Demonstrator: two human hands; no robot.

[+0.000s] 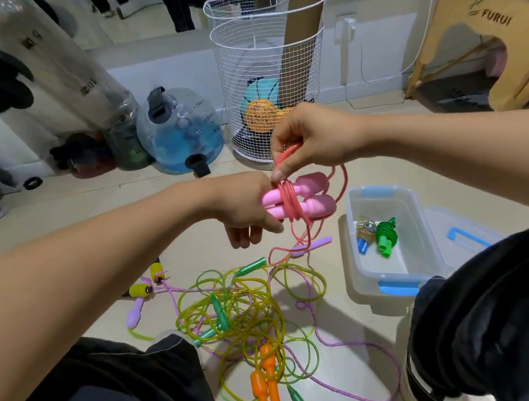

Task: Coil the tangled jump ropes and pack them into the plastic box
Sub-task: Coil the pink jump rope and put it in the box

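Tangled yellow-green and lilac jump ropes [239, 311] are spread on the floor nearest. Above, two pink handles [305, 202] are gripped by the left hand [247, 210]; red cord [284, 159] is pinched by the right hand [312, 137]. Beyond, right, a clear plastic box [410, 212] contains coiled ropes.

Pink jump rope [295, 204]: two pink handles side by side, red-pink cord wound round them in several turns, loose end trailing to the floor; held in the air.
Tangled jump ropes [239, 311]: yellow-green and lilac cords knotted in a heap on the floor; green, orange, lilac and yellow handles among them.
Plastic box [389, 239]: clear, blue clasps, open, right of the heap; two coiled ropes inside, one green [386, 237], one blue-handled [365, 234].
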